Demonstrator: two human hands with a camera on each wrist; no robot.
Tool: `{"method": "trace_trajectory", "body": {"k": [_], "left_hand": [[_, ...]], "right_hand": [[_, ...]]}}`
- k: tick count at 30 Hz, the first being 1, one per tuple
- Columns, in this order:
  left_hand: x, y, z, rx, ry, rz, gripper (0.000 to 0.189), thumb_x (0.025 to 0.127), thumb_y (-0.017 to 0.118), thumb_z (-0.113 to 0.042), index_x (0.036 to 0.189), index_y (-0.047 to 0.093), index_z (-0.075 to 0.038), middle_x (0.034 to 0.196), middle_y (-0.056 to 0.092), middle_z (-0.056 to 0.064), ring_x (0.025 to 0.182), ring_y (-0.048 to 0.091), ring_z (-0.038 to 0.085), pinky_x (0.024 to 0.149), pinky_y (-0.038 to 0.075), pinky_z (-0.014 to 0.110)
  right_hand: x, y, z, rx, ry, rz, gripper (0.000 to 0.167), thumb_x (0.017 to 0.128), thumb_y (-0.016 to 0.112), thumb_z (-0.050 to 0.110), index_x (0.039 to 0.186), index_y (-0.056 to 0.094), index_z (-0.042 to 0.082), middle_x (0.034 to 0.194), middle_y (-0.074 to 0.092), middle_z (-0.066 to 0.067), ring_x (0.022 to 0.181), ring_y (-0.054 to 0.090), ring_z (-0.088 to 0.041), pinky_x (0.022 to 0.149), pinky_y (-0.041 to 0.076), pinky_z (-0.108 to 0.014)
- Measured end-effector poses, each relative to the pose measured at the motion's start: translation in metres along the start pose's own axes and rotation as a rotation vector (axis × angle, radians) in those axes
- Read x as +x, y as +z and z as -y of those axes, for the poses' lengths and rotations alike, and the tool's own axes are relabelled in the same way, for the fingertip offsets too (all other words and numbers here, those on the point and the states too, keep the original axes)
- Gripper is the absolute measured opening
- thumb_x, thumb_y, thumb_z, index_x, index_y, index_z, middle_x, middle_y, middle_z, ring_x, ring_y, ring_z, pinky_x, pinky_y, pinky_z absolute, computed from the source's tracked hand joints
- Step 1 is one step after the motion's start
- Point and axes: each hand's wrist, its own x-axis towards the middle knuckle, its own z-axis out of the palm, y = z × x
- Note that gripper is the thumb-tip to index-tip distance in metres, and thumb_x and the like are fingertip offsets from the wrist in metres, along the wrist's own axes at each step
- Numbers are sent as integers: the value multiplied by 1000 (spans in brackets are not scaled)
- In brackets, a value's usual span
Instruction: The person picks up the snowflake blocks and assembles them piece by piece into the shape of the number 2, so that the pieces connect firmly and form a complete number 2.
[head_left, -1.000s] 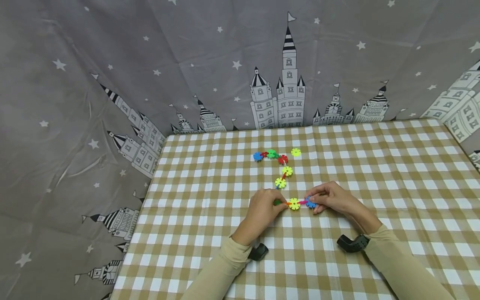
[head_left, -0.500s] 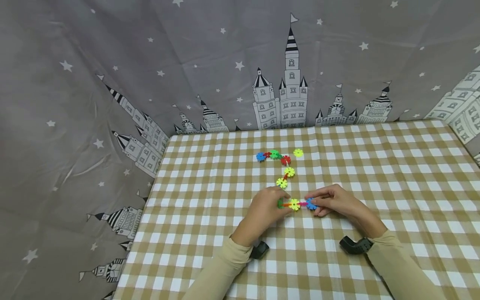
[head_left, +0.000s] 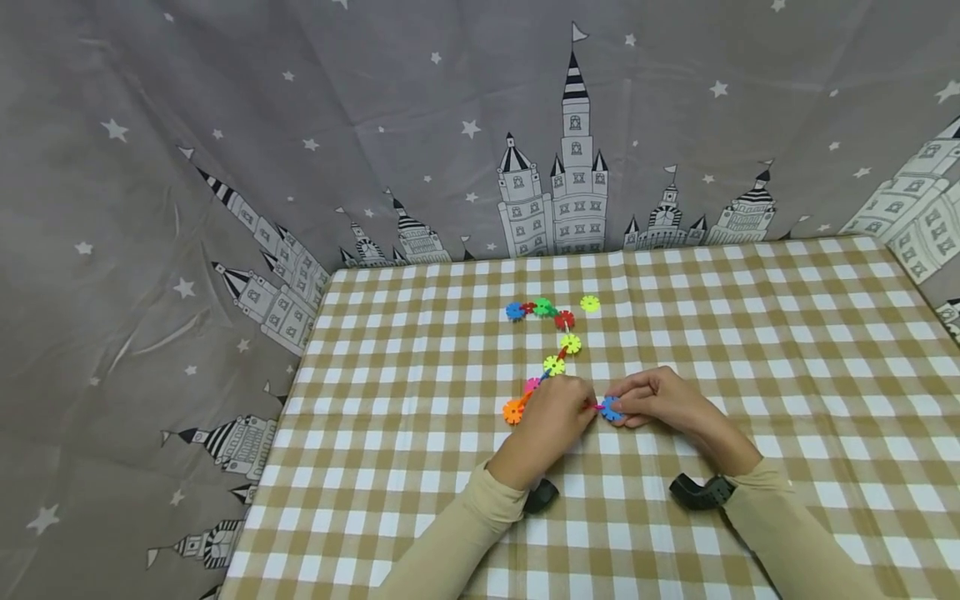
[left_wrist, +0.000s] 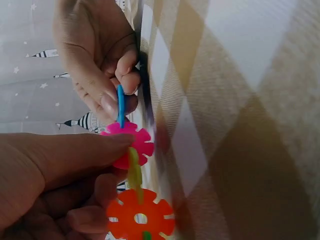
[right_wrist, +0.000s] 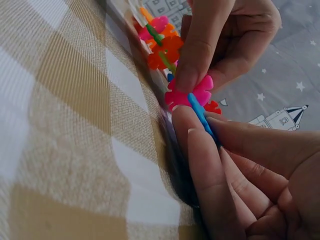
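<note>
A chain of slotted plastic snowflake discs curves over the table. At its near right end my right hand (head_left: 660,400) pinches a blue disc (head_left: 609,408) between thumb and fingers. The pink disc (left_wrist: 142,142) beside it is pinched by my left hand (head_left: 555,417), thumb on its face. In the left wrist view the blue disc stands edge-on in a slot of the pink one. A yellow-green disc (left_wrist: 134,172) and an orange disc (left_wrist: 125,220) follow along the chain. My left hand hides part of the chain in the head view.
Farther back the chain runs through yellow discs (head_left: 554,365), a red disc (head_left: 565,319) and a green disc (head_left: 542,307) to a blue end disc (head_left: 514,311). A loose yellow disc (head_left: 590,304) lies apart. Behind the checked tablecloth (head_left: 420,467) hangs a grey castle-print curtain (head_left: 420,108).
My left hand has let go farther back on the chain, shifted right and now pinches the pink disc near the end. Orange and pink discs show left of it. My right hand keeps the blue disc.
</note>
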Motion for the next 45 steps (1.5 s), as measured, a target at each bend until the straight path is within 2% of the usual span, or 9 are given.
{"method": "trace_trajectory", "body": {"k": [5, 11, 15, 20, 24, 29, 36, 45], "left_hand": [[-3, -1, 0, -13, 45, -1, 12, 94, 77, -15, 82, 79, -14, 76, 73, -6, 75, 66, 10, 70, 49, 21], [-2, 1, -2, 20, 76, -62, 14, 91, 78, -14, 77, 79, -15, 70, 72, -7, 70, 66, 8, 74, 48, 24], [-5, 3, -2, 63, 42, -78, 14, 89, 79, -15, 75, 79, -18, 68, 72, -9, 68, 65, 8, 77, 43, 28], [-13, 4, -3, 113, -8, -109, 17, 87, 81, -18, 71, 77, -18, 65, 70, -8, 66, 64, 11, 73, 39, 28], [-13, 5, -4, 124, -10, -129, 16, 86, 82, -19, 71, 78, -18, 66, 71, -9, 66, 64, 11, 72, 37, 28], [-10, 6, -6, 118, -9, -112, 14, 87, 82, -18, 74, 79, -18, 68, 73, -9, 67, 65, 11, 75, 37, 29], [-8, 8, -6, 137, -7, -117, 13, 87, 82, -19, 74, 80, -19, 68, 74, -9, 68, 66, 11, 78, 40, 30], [-6, 10, -6, 152, 12, -136, 17, 86, 82, -18, 69, 78, -18, 66, 72, -9, 68, 67, 11, 84, 44, 34]], "right_hand": [[-1, 2, 0, 6, -15, 9, 36, 97, 67, 4, 122, 61, -22, 96, 80, -14, 81, 77, -8, 74, 62, -24], [-2, 6, 2, 41, -6, -27, 35, 96, 67, 1, 120, 60, -24, 96, 80, -17, 81, 77, -10, 75, 63, -25], [1, 10, 4, 63, 16, -41, 34, 95, 67, -1, 119, 61, -24, 95, 80, -16, 80, 77, -11, 75, 62, -24], [6, 18, 6, 79, 45, -41, 32, 94, 68, -1, 117, 63, -22, 92, 80, -14, 80, 77, -11, 74, 62, -24], [5, 20, 8, 61, 46, -77, 29, 94, 68, -1, 115, 64, -21, 90, 80, -14, 78, 76, -11, 72, 62, -24], [2, 20, 8, 60, 50, -111, 30, 94, 68, -2, 116, 63, -21, 90, 80, -15, 76, 76, -11, 70, 62, -23], [3, 18, 8, 57, 48, -108, 30, 93, 69, -2, 114, 64, -22, 87, 79, -15, 74, 76, -11, 69, 62, -23], [4, 20, 11, 90, 94, -134, 33, 93, 68, -2, 118, 62, -23, 87, 79, -15, 72, 76, -11, 67, 61, -22]]}}
